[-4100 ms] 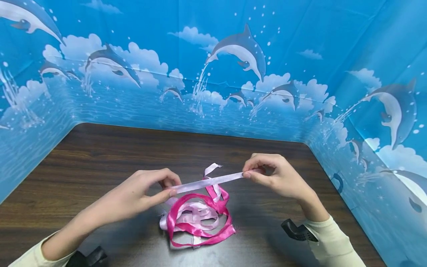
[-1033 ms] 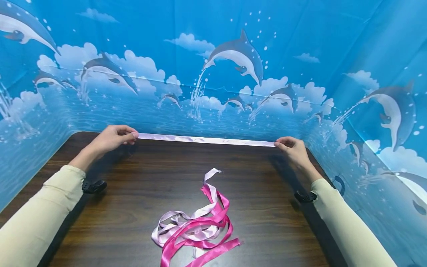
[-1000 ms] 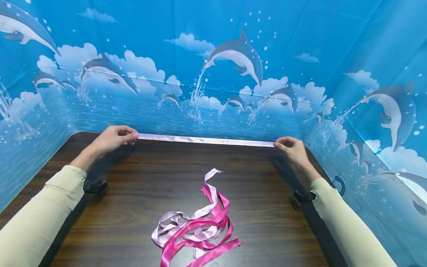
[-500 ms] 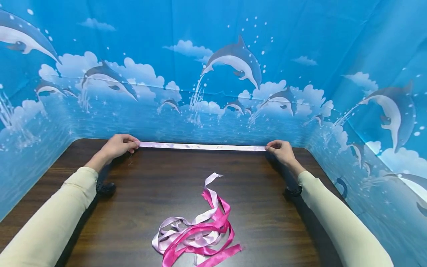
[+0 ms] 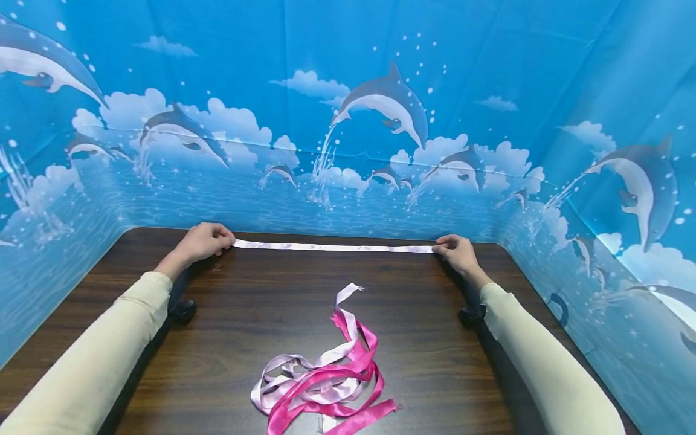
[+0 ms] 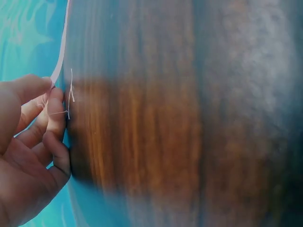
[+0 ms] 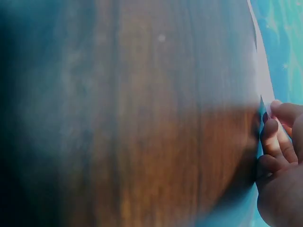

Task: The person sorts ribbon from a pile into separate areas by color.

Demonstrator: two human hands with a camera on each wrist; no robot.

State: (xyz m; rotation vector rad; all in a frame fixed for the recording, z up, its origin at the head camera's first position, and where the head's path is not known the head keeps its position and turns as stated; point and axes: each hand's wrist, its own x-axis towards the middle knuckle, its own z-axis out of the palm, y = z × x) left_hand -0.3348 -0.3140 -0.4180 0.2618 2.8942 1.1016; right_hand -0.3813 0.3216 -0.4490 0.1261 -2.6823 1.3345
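A pale lilac satin ribbon [image 5: 331, 248] stretches nearly straight across the back of the dark wooden table [image 5: 228, 338]. My left hand [image 5: 203, 241] pinches its left end between thumb and forefinger, with loose threads showing at the tip in the left wrist view. At the other end, my right hand [image 5: 458, 254] pinches the ribbon between thumb and fingers; the right wrist view shows the strip [image 7: 264, 78] running away from the fingertips. Nearer the front lies a loose tangle of ribbons, one bright pink [image 5: 365, 417] and one pale lilac [image 5: 266, 386], in overlapping loops.
A blue curtain [image 5: 244, 199] printed with dolphins and clouds encloses the table's back and sides. Black wrist devices [image 5: 182, 311] sit below both cream sleeves. The front of the ribbon tangle runs past the lower edge of the head view.
Earlier, both hands held a short span of lilac ribbon over the tangle. They moved apart and toward the back, stretching it out; in the last second they lowered it slightly and drew a little closer.
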